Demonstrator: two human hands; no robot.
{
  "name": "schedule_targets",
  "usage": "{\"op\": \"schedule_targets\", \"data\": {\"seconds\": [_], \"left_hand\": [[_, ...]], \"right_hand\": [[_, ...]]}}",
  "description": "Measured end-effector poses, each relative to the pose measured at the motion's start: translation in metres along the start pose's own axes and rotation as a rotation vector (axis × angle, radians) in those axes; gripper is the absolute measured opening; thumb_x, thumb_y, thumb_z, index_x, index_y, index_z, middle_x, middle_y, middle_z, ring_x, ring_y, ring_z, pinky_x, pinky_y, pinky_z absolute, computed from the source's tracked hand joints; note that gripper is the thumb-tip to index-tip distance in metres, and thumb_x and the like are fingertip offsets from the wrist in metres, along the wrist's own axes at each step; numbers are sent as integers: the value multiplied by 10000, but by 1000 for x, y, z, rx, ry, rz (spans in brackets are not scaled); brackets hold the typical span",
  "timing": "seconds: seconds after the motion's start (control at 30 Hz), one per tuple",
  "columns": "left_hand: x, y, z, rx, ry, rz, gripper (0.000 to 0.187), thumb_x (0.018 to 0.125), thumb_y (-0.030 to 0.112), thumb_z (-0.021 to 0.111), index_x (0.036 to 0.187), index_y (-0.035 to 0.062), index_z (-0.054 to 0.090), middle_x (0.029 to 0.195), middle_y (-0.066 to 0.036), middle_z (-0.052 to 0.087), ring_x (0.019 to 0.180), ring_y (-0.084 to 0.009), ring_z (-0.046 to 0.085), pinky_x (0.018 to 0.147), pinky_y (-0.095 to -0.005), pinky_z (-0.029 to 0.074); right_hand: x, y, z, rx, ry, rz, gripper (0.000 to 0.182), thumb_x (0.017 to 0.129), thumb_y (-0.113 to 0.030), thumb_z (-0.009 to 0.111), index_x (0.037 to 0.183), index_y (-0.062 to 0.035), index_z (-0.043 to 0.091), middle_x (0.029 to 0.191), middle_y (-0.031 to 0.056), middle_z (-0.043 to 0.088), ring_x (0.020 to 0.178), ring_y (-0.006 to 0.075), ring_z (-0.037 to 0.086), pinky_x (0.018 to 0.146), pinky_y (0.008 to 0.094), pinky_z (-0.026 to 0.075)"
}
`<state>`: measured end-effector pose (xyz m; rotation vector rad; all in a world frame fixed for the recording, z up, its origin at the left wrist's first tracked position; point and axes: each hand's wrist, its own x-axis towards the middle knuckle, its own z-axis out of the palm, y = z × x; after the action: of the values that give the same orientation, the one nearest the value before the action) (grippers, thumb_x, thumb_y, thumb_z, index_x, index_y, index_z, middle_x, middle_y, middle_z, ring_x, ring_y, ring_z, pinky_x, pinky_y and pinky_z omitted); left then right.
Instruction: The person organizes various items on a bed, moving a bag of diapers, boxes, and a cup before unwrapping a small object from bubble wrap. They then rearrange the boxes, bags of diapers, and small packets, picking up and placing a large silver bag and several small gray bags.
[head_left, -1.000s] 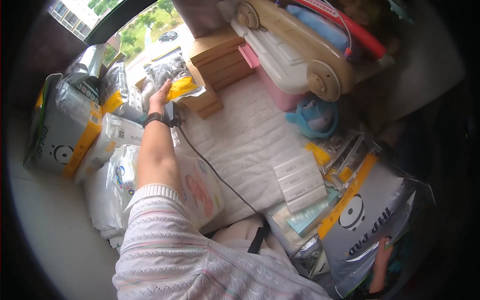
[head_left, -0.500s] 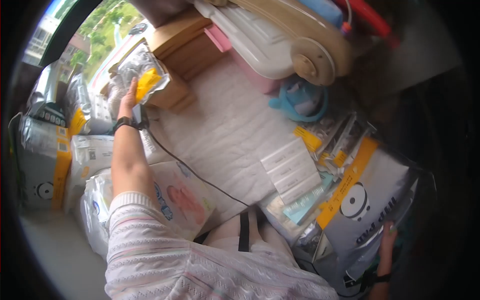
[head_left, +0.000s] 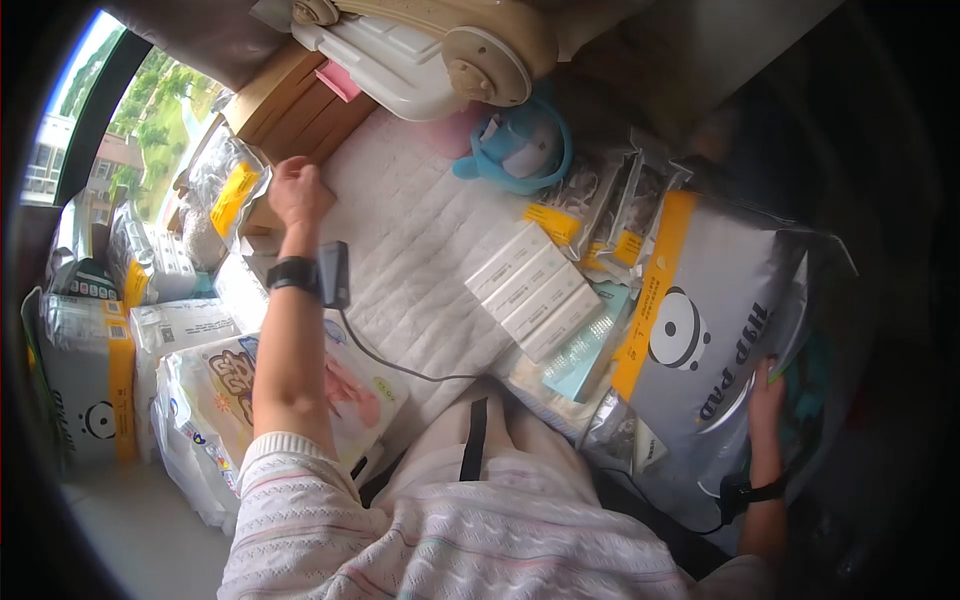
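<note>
My left hand [head_left: 298, 190] is curled into a fist at the far left, on the edge of a cardboard box [head_left: 262, 215]. It sits right beside a clear pack with a yellow label [head_left: 228, 185] that leans there by the window. A black watch and a small black device [head_left: 334, 274] with a cable are on that wrist. My right hand [head_left: 768, 385] grips the right edge of a big grey bag [head_left: 720, 330] with a panda logo and a yellow stripe, low on the right.
A white quilted mat [head_left: 420, 230] carries a row of white boxes [head_left: 530, 290] and a blue plastic item [head_left: 515, 150]. Diaper packs [head_left: 340, 385] and a grey panda pack [head_left: 85, 380] crowd the left. Stacked cardboard boxes [head_left: 290, 95] and a white-and-tan plastic frame [head_left: 400, 55] stand at the back.
The clear yellow-labelled pack has gone from my lifted left hand to lean by the window. My left hand now sits curled beside it. My right hand stays on the grey bag.
</note>
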<state>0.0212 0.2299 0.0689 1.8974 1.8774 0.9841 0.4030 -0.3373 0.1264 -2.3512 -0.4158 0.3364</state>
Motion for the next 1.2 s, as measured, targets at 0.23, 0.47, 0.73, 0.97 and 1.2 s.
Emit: {"op": "schedule_targets", "data": {"seconds": [0.23, 0.47, 0.73, 0.97, 1.2], "left_hand": [[-238, 109, 33, -603, -1410, -144, 166, 798, 149, 618, 935, 55, 607, 716, 22, 580, 632, -60, 524, 548, -211, 438], [-344, 115, -14, -787, -2231, -730, 729, 801, 535, 545, 1255, 0, 348, 983, -153, 547, 847, -244, 617, 544, -371, 549], [-356, 93, -52, -1299, -2008, -776, 678, 824, 535, 499, 1295, 79, 326, 1168, -184, 507, 1048, -289, 531, 703, -432, 534], [-252, 36, -67, -1910, -829, -751, 538, 783, 392, 611, 1186, 62, 474, 1175, -77, 522, 1083, -193, 485, 937, -384, 379], [-102, 14, -88, -1982, -421, -250, 691, 764, 523, 559, 1254, 67, 389, 1251, -87, 449, 1152, -223, 414, 962, -431, 340]], "right_hand": [[-24, -59, 2, 357, -23, 241, 353, 919, -309, 456, 810, 10, 563, 740, 10, 511, 661, 90, 453, 628, 261, 391], [-35, -152, -19, 393, -269, 8, 395, 931, -357, 418, 847, 4, 554, 784, 30, 573, 683, 89, 519, 641, 237, 422], [-94, -250, -1, 288, -891, -324, 319, 917, -274, 484, 701, -42, 529, 621, -89, 424, 587, 21, 339, 517, 190, 299], [-121, -318, 73, 425, -1212, -802, 247, 846, -204, 606, 801, 38, 583, 605, 100, 523, 517, 102, 438, 494, 252, 397], [-86, -364, 189, 230, -827, -1420, 216, 701, -162, 723, 772, -11, 586, 678, 131, 552, 587, 284, 516, 525, 313, 418]]}}
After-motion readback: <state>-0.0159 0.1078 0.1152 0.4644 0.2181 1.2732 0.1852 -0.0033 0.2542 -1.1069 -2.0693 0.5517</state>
